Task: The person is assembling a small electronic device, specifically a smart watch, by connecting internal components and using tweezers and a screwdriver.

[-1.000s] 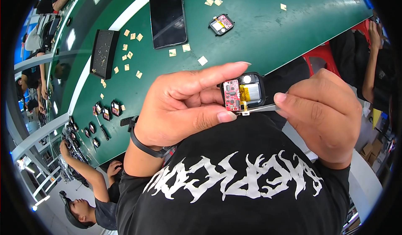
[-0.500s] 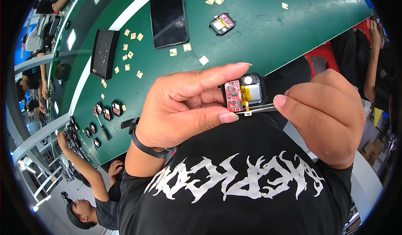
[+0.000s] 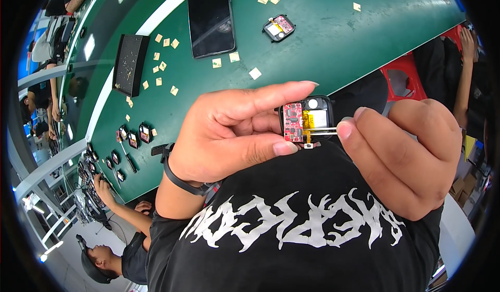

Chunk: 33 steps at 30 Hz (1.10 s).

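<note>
Between its thumb and fingers, my left hand (image 3: 224,130) holds an open black smartwatch case (image 3: 329,109) above my lap. A red circuit board (image 3: 293,121), a silver battery (image 3: 319,119) with yellow tape and a round white part (image 3: 313,104) show inside. At the lower edge, a short yellow-brown flex cable (image 3: 307,137) ends in a small pale tab (image 3: 309,146) outside the rim. My right hand (image 3: 403,156) pinches thin metal tweezers (image 3: 327,131). Their tips lie over the case by the cable; whether they grip it, I cannot tell.
On the green table (image 3: 323,42) lie a black phone (image 3: 211,18), another open watch case (image 3: 278,28) and scattered beige squares (image 3: 163,66). A black tray (image 3: 129,65) holds small bits. Farther left are several watch cases (image 3: 145,132), a screwdriver (image 3: 128,159) and a co-worker's hand (image 3: 103,188).
The tweezers have moved up from the tab to over the cable inside the case. My right hand is slightly lower, and the watch case slightly right. The co-worker's hand has moved down and right.
</note>
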{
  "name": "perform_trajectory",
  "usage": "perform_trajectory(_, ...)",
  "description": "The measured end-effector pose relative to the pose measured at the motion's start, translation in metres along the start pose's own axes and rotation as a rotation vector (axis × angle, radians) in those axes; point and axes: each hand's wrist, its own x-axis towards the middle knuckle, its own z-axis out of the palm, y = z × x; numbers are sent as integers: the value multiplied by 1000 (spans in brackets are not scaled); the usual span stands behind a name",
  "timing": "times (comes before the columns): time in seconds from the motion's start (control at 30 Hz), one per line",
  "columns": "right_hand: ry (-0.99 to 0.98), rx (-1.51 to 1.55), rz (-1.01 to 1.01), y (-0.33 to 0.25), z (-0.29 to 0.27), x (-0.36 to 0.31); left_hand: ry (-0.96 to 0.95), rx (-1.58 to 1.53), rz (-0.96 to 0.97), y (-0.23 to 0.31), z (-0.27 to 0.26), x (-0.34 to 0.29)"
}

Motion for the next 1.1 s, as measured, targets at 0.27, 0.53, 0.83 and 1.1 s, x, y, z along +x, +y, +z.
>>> perform_trajectory(0.27, -87, 81, 195, -6, -11, 3, 65, 39, 40, -2, -1, -1)
perform_trajectory(0.53, -110, 64, 156, -5, -5, 1, 22, -14, -3, 0, -1, 0)
perform_trajectory(0.83, -58, 76, 125, -5, -1, 4, 34, -7, -22, 1, -1, -1)
perform_trajectory(1.1, -79, 91, 75, -2, -3, 7, -3, 2, -8, 0, -1, -3)
